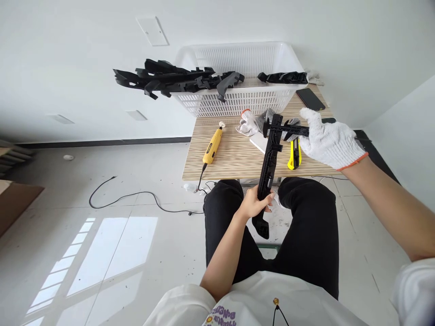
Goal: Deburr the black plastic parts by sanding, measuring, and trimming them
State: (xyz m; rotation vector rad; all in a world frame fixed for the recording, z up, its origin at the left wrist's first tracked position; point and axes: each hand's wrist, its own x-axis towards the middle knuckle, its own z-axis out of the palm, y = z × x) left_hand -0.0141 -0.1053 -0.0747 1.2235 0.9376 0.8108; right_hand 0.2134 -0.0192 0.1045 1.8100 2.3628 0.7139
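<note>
My bare left hand (255, 202) is closed around the lower part of a long black plastic part (269, 165), which points up and away over the table edge. In a white knitted glove with an orange cuff, my right hand (328, 138) grips a black caliper (295, 130). The caliper's jaws sit around the upper end of the plastic part, one on each side; whether both touch it I cannot tell. A yellow utility knife (295, 155) lies on the table just below the caliper.
A white slatted basket (238, 104) holds several black plastic parts (176, 81) jutting over its left side. On the table (193, 154) lie a yellow rotary tool (213, 147) with its cord, a white glove (248, 123) and a phone (310, 99). A black cable (136, 193) trails across the floor.
</note>
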